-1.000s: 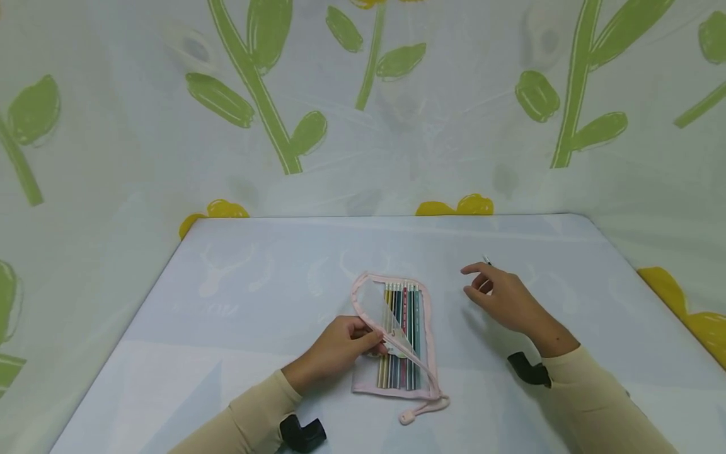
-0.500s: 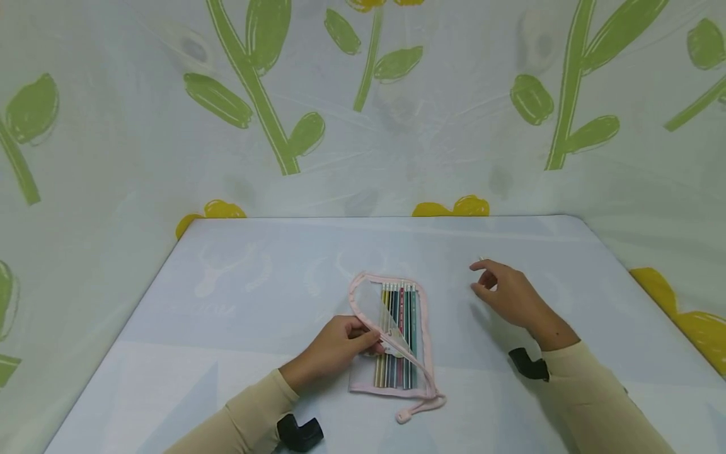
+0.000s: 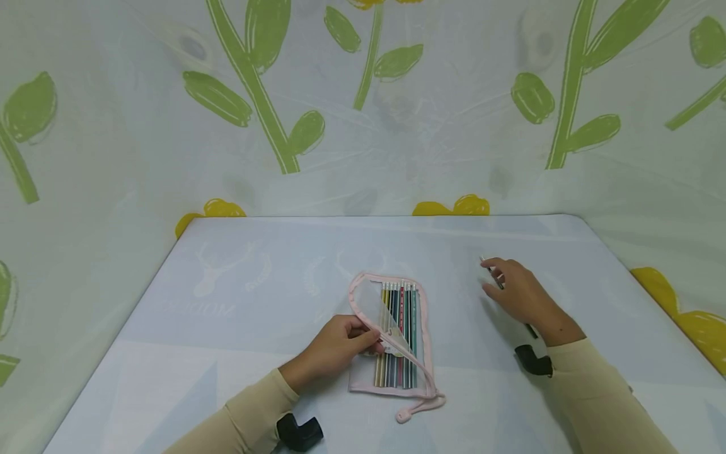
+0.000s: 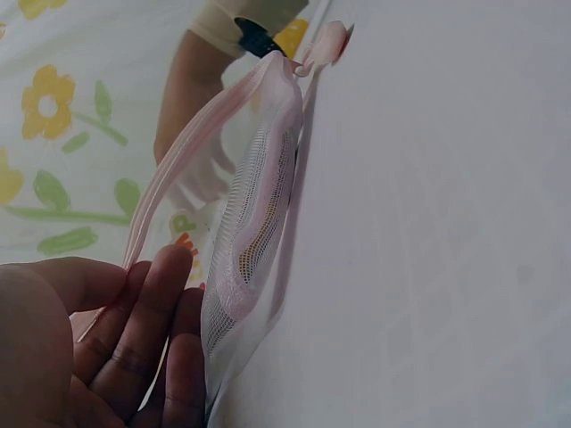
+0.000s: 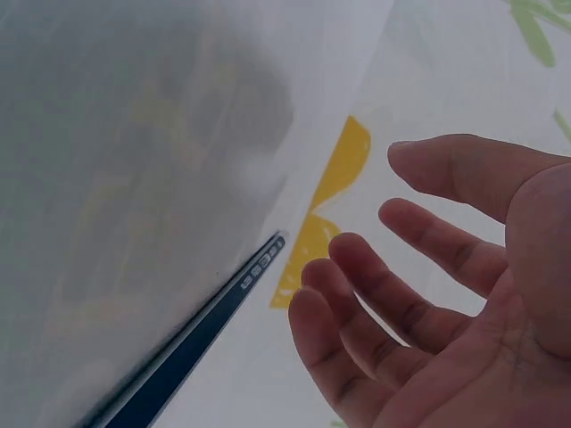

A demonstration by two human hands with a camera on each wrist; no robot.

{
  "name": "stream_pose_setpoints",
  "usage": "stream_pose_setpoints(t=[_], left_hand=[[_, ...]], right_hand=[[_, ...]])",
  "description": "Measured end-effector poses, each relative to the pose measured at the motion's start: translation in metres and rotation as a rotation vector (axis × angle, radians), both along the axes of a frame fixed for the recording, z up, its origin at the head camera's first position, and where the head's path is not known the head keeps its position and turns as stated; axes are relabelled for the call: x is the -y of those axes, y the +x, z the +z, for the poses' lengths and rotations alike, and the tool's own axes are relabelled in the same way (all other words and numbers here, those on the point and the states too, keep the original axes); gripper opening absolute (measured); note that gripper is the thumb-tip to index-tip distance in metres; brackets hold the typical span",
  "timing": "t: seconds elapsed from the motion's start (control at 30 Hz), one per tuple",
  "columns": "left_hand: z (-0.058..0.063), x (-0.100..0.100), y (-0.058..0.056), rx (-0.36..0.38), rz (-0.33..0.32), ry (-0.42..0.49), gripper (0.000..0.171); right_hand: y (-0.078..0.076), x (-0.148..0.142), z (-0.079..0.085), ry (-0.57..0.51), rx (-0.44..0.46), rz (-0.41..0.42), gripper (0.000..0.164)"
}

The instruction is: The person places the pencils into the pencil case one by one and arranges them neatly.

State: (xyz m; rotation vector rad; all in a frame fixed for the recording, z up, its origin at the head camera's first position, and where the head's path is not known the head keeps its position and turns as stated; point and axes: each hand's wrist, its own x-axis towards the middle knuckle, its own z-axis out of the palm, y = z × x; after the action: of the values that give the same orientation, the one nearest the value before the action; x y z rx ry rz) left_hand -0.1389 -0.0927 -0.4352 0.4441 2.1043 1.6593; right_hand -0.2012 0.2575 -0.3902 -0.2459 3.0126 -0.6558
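Note:
My left hand pinches the pink zip edge of a see-through pencil pouch, lifting its upper flap. Inside lie several pencils side by side, partly covered by the flap. The left wrist view shows thumb and fingers on the pink strip, with the pouch's mesh side beyond them. Over to the right, my right hand hovers above a dark pencil lying on the table. Its fingers are loosely bent and apart from that pencil in the right wrist view.
A pink pull strap trails from the pouch's near right corner. The white table ends at a far edge against a cloth backdrop printed with green leaves and yellow flowers. Black devices are worn on both wrists.
My right hand has shifted slightly to the right, and more of the dark pencil under it shows. My left hand and the pouch stay as they were.

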Motion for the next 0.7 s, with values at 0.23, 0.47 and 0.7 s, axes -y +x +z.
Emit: stream_pose_setpoints(t=[0.23, 0.47, 0.7], left_hand=[[-0.001, 0.000, -0.001, -0.001, -0.003, 0.013, 0.028], [-0.001, 0.000, -0.001, 0.000, -0.001, 0.013, 0.028], [0.000, 0.000, 0.000, -0.002, -0.003, 0.012, 0.028]], right_hand=[[-0.006, -0.007, -0.003, 0.027, 0.032, -0.029, 0.049], [-0.008, -0.012, -0.006, 0.033, 0.070, -0.045, 0.051], [-0.010, -0.016, -0.008, 0.026, 0.097, -0.053, 0.054]])
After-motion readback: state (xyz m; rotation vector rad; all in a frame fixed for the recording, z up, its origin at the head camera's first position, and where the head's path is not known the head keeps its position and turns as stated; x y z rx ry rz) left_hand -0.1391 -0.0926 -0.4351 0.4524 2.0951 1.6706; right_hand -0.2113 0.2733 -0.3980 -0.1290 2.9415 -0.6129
